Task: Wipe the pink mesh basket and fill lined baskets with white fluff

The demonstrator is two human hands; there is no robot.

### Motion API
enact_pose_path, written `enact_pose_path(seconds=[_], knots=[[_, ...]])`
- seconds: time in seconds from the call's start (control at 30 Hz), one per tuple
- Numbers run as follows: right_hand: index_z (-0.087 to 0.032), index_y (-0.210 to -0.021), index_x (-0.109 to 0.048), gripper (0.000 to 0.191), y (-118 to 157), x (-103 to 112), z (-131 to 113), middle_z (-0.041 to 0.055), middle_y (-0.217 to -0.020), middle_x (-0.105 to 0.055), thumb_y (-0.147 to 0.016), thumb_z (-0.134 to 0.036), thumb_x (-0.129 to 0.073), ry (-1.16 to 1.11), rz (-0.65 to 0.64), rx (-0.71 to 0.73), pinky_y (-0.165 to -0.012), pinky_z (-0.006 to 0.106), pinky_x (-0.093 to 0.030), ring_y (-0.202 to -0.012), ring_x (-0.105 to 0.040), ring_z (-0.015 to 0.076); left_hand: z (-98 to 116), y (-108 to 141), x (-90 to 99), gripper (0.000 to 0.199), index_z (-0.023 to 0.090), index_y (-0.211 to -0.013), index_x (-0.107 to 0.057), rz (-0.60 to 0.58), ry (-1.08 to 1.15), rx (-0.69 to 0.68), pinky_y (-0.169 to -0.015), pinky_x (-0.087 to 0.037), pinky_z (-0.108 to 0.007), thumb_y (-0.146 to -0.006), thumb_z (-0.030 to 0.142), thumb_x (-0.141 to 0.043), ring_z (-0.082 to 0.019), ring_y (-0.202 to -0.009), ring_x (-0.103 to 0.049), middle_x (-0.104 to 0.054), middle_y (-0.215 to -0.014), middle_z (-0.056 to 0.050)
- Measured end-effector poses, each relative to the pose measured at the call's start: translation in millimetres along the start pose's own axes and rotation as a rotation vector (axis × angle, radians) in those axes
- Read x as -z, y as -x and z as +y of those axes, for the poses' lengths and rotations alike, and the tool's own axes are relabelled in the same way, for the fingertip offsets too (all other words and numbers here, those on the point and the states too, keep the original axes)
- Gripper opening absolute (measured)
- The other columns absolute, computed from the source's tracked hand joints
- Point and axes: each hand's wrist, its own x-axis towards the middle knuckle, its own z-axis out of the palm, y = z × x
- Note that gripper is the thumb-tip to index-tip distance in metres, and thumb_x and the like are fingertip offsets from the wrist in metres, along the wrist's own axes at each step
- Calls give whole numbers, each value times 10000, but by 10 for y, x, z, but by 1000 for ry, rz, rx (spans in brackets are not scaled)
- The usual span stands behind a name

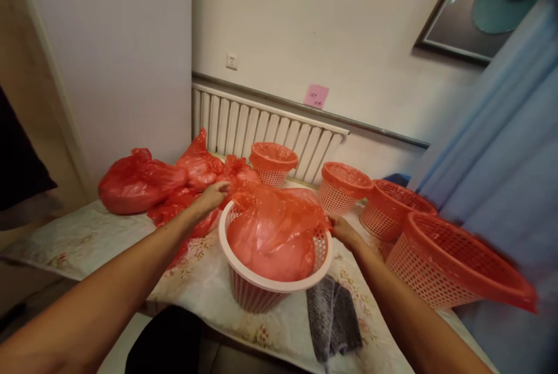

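Note:
A white perforated plastic basket stands on the table in front of me. Inside it sits a translucent red plastic bag, its loose upper part bunched above the far rim. At the far left of the rim, my left hand is closed, with its fingertips pinching the bag's edge. My right hand is closed on the bag's edge at the right of the rim; some of its fingers are hidden behind the plastic. What lies inside the bag cannot be made out.
Several red bags lie at the left. Bag-lined baskets stand behind and right, including a back basket and a large near one. A grey cloth lies on the floral tablecloth. Behind are a radiator and a blue curtain.

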Motion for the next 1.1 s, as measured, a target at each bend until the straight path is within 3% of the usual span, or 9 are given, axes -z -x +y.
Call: enact_pose_path(seconds=[0.1, 0.2, 0.4, 0.57, 0.67, 0.83, 0.97, 1.1], knots=[[-158, -1101, -646, 396, -117, 153, -255, 129, -1125, -684, -766, -357, -581, 20, 153, 110, -896, 413, -499, -978, -642, 222, 207, -82, -51, 492, 155, -1115, -654, -43, -44, -96, -959, -480, -384, -730, 457, -596, -260, -1121, -619, -685, -1182, -116], [-178, -1101, -657, 377, -224, 135, -527, 115, -1215, -650, -797, -381, -567, 75, 184, 198, -990, 411, -443, -1095, -602, 227, 397, -87, -118, 414, 174, -1021, -696, -143, -126, -158, -952, -473, -374, -713, 437, -610, -275, -1099, -621, -712, -1129, -86], [-164, -1010, -697, 373, -112, -43, -753, 57, -937, -713, -650, -258, -698, 169, 40, 215, -814, 336, -490, -846, -633, 201, 558, 62, -115, 315, 183, -876, -707, -278, -288, -194, -802, -483, -335, -573, 218, -630, -258, -885, -645, -726, -907, -42], [-155, -745, -643, 111, 458, 111, -805, -18, -656, -593, -709, -260, -634, 284, -90, 190, -579, 245, -385, -614, -516, 128, 622, 428, 71, 153, 184, -774, -631, -338, -381, -262, -662, -447, -285, -654, 228, -547, -181, -701, -584, -636, -741, -2], [-168, -648, -577, 151, 930, 126, -817, -29, -629, -557, -742, -262, -648, 350, -77, 261, -596, 245, -373, -620, -495, 125, 634, 797, 146, 75, 187, -742, -570, -288, -488, -442, -697, -440, -294, -725, 211, -501, -174, -733, -563, -604, -764, -5], [-183, -792, -623, 118, 1497, -150, -608, 7, -794, -633, -855, -283, -618, 355, -78, 398, -719, 264, -431, -761, -572, 156, 453, 1369, 39, 129, 193, -797, -529, -50, -635, -739, -752, -439, -330, -815, 118, -424, -195, -795, -531, -577, -802, -37], [-193, -818, -595, 112, 1679, -497, -453, 28, -798, -611, -905, -250, -552, 453, 56, 546, -712, 290, -417, -760, -544, 171, 304, 1515, -106, 162, 189, -870, -523, 172, -729, -789, -741, -447, -348, -814, 79, -418, -214, -786, -526, -568, -816, -59], [-195, -831, -591, 177, 1804, -816, -456, 30, -767, -583, -944, -189, -455, 505, 111, 714, -699, 303, -388, -748, -518, 171, 299, 1541, -130, 224, 196, -954, -542, 153, -826, -795, -776, -456, -369, -800, 69, -440, -233, -839, -551, -598, -866, -65]])
